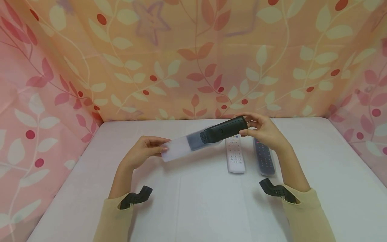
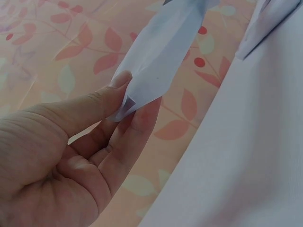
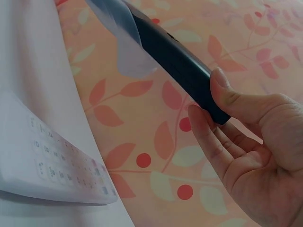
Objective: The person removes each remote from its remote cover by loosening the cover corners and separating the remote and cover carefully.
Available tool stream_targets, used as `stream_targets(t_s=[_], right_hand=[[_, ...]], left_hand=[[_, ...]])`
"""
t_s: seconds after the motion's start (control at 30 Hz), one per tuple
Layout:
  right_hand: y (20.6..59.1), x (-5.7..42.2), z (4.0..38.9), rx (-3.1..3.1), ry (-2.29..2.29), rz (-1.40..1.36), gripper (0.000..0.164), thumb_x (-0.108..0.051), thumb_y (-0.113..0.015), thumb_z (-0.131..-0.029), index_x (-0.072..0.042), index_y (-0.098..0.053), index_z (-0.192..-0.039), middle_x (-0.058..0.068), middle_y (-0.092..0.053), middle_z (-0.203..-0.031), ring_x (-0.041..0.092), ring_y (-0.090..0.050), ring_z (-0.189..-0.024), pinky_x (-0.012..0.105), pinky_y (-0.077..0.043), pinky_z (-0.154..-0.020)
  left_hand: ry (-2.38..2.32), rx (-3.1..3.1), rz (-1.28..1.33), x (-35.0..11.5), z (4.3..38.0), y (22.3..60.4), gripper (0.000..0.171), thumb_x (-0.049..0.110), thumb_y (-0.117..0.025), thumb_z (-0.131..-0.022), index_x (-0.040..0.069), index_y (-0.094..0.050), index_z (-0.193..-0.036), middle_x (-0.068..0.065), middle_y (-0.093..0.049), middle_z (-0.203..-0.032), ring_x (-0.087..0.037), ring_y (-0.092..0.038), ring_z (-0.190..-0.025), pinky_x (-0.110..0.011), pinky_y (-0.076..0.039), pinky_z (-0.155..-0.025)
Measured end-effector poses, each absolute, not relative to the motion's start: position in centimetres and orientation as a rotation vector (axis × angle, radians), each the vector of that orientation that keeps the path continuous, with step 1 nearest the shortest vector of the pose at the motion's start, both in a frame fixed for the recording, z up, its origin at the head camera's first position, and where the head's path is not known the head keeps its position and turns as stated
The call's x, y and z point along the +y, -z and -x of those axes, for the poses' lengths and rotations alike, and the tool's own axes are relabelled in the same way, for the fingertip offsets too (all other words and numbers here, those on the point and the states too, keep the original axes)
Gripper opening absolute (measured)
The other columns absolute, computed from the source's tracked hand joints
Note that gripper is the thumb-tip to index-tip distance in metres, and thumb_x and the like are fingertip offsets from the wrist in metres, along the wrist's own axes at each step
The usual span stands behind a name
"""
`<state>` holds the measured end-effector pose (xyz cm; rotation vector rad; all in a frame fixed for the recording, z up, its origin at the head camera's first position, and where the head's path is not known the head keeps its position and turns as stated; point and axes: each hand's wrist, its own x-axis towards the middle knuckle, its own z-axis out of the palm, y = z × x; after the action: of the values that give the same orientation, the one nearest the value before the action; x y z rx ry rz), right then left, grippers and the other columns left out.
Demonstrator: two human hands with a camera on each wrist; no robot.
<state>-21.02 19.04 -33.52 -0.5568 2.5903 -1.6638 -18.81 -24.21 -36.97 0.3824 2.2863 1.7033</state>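
Note:
A black remote control (image 1: 225, 130) slants in the air above the table, back side showing, one end inside a clear plastic sleeve (image 1: 176, 149). My left hand (image 1: 142, 152) pinches the sleeve's far left end between thumb and fingers. In the left wrist view that end of the sleeve (image 2: 156, 66) looks flat, with a folded corner by the thumb. The remote's bare upper end is gripped by my right hand (image 1: 266, 131). Seen from the right wrist, the thumb lies on one face of the black remote (image 3: 182, 66) and the fingers on the other.
Under the right hand, a white remote (image 1: 235, 158) and a dark remote (image 1: 265, 158) lie side by side on the white table (image 1: 196, 208), seemingly in clear sleeves. Floral curtains (image 1: 169, 67) rise behind and at both sides. Black wrist mounts (image 1: 136, 197) stick out from both sleeves.

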Motion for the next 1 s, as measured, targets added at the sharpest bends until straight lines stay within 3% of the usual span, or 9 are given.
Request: stream_targets(t_s=[0.27, 0.5, 0.83, 1.0], right_hand=[[33.5, 19.5, 21.0, 2.634, 1.628, 0.51, 0.059, -0.001, -0.08, -0.092, -0.003, -0.058, -0.146, 0.018, -0.061, -0.12, 0.01, -0.068, -0.095, 0.024, -0.06, -0.082], [33.5, 19.7, 21.0, 2.609, 1.669, 0.52, 0.059, 0.001, -0.08, -0.091, -0.001, -0.058, -0.146, 0.017, -0.061, -0.119, 0.008, -0.068, -0.094, 0.022, -0.06, -0.081], [33.2, 20.6, 20.8, 2.626, 1.712, 0.5, 0.059, 0.001, -0.08, -0.091, -0.005, -0.059, -0.145, 0.002, -0.061, -0.116, 0.009, -0.068, -0.097, 0.023, -0.061, -0.08], [33.3, 20.6, 20.9, 2.605, 1.74, 0.528, 0.06, 0.003, -0.081, -0.09, -0.003, -0.059, -0.145, 0.001, -0.061, -0.116, 0.01, -0.068, -0.096, 0.023, -0.062, -0.081]], left_hand=[[-1.735, 2.28, -0.387, -24.4, 18.8, 37.1, 0.039, -0.005, -0.074, -0.094, -0.014, -0.066, -0.131, -0.003, -0.077, -0.107, -0.011, -0.07, -0.091, -0.026, -0.062, -0.081], [-1.738, 2.275, -0.398, -24.6, 18.8, 37.1, 0.04, -0.004, -0.074, -0.094, -0.015, -0.065, -0.131, -0.004, -0.077, -0.107, -0.01, -0.07, -0.091, -0.026, -0.062, -0.081], [-1.697, 2.338, -0.381, -25.4, 18.9, 37.0, 0.038, -0.003, -0.074, -0.095, -0.011, -0.068, -0.131, -0.004, -0.077, -0.11, -0.01, -0.069, -0.091, -0.026, -0.062, -0.082], [-1.685, 2.323, -0.406, -25.4, 18.8, 37.0, 0.038, -0.002, -0.074, -0.095, -0.011, -0.068, -0.131, -0.006, -0.076, -0.111, -0.01, -0.07, -0.091, -0.027, -0.062, -0.082]])
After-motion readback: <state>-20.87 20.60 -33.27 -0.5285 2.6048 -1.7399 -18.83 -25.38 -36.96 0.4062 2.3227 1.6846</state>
